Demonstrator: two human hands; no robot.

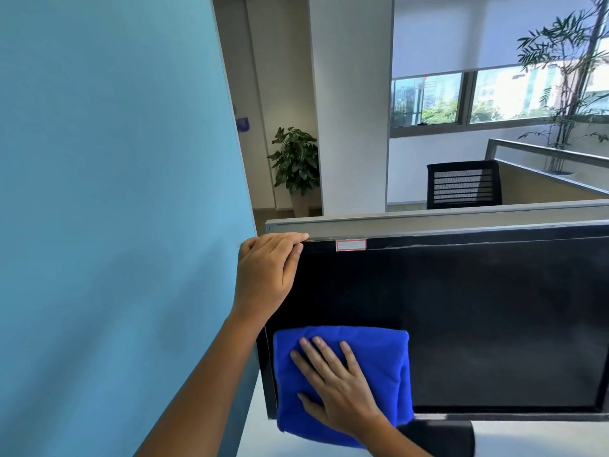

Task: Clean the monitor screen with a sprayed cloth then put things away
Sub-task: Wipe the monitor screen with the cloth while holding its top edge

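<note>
A black monitor (478, 318) stands on a white desk, its screen dark. My left hand (267, 272) grips the monitor's top left corner, fingers curled over the upper edge. A folded blue cloth (382, 357) lies flat against the lower left part of the screen. My right hand (336, 384) presses on the cloth with its fingers spread. A small red-bordered label (351, 245) sticks to the top bezel. No spray bottle is in view.
A blue partition wall (108, 209) rises close on the left. A grey cubicle divider (428, 222) runs behind the monitor. The monitor's black stand base (441, 437) rests on the white desk (543, 440). Farther back are a black chair (464, 184) and a potted plant (296, 166).
</note>
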